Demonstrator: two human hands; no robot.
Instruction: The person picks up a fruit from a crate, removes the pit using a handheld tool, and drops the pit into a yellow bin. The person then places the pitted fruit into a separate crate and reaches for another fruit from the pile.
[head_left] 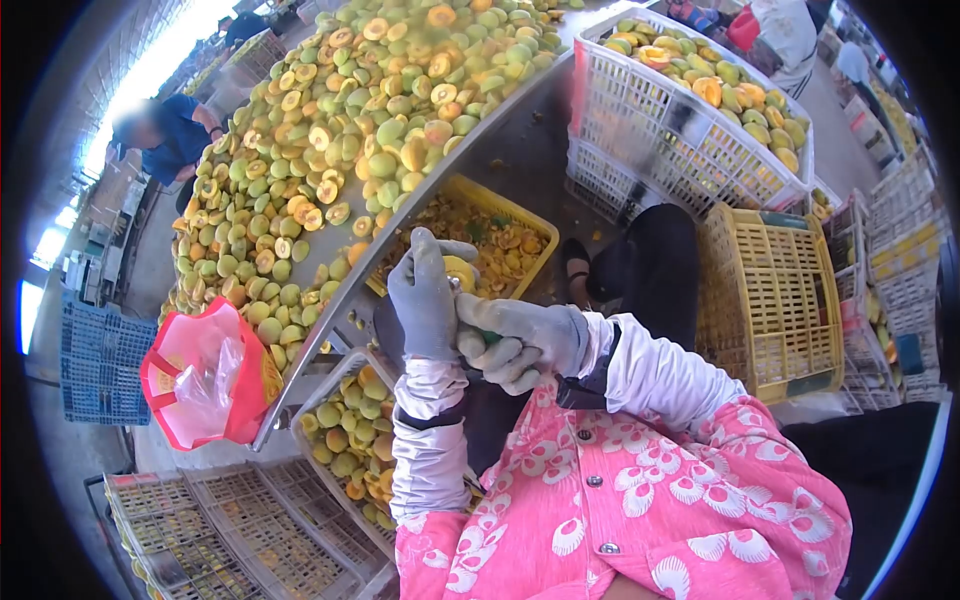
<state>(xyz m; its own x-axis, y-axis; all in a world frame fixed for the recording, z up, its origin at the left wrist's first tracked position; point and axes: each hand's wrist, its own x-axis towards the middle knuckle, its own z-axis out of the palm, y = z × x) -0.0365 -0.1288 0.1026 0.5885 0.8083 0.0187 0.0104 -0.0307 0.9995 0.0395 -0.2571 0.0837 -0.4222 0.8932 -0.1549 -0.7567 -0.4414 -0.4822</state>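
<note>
the left hand [424, 300], gloved in grey near the middle of the frame, pinched a yellow fruit half [461, 270] by its rim, one finger stretched over the top of it, while the right hand [535, 335], gloved too, was curled tightly round a small tool, its green handle [490, 337] just peeping out between the fingers. the tool's metal tip [455, 284] seemed to meet the lower part of the fruit, though the gloves hid how deep it sat. as i judged it, working the tip against the flesh went best with the fruit held steady and the cut face turned toward the tool, with short, controlled turns from the right wrist rather than a hard push, and with the left fingertips kept behind the edge, since a slip could have caught the glove. a grip too tight would probably have bruised the flesh. as for where it lay, the fruit half sat to the right of the left palm, below the stretched finger and just above the right hand's knuckles, so the two hands nearly touched around it. behind it, at the centre of the frame, was the yellow tray [552, 240] with fruit scraps in it, and the pile of fruit [370, 110] filled the upper left on the metal table.
</note>
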